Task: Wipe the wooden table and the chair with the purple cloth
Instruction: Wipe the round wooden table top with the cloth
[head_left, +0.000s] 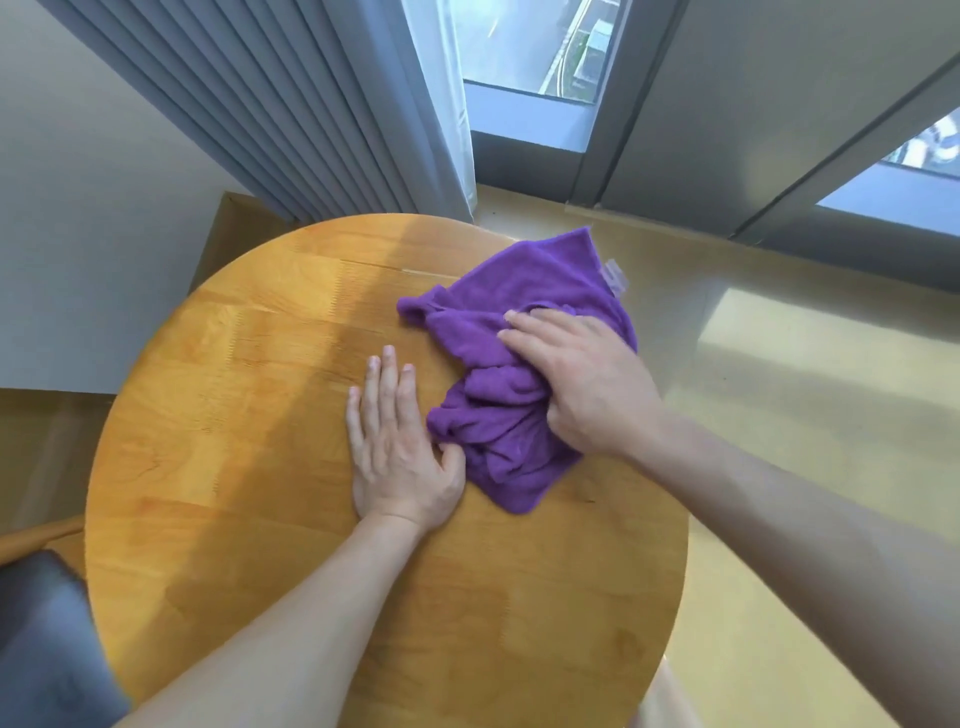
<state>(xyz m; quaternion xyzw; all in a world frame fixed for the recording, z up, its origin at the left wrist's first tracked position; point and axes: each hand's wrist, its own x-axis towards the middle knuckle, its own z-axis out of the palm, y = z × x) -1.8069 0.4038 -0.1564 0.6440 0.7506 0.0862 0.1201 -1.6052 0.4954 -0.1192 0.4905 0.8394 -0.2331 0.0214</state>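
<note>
A round wooden table (249, 467) fills the middle of the head view. A crumpled purple cloth (524, 291) lies on its far right part, one corner hanging past the table's edge. My right hand (582, 384) lies flat on top of the cloth, fingers straight and pointing left, pressing it to the wood. My left hand (395, 441) rests palm down on the bare wood just left of the cloth, fingers straight, its thumb touching the cloth's edge. The chair (36, 623), with a dark grey seat and a wooden frame, shows at the lower left corner.
Grey curtains (291, 114) hang behind the table, with a window (540, 47) and its grey frame to their right. A yellowish floor (810, 415) spreads on the right side. A white wall (78, 234) stands at the left.
</note>
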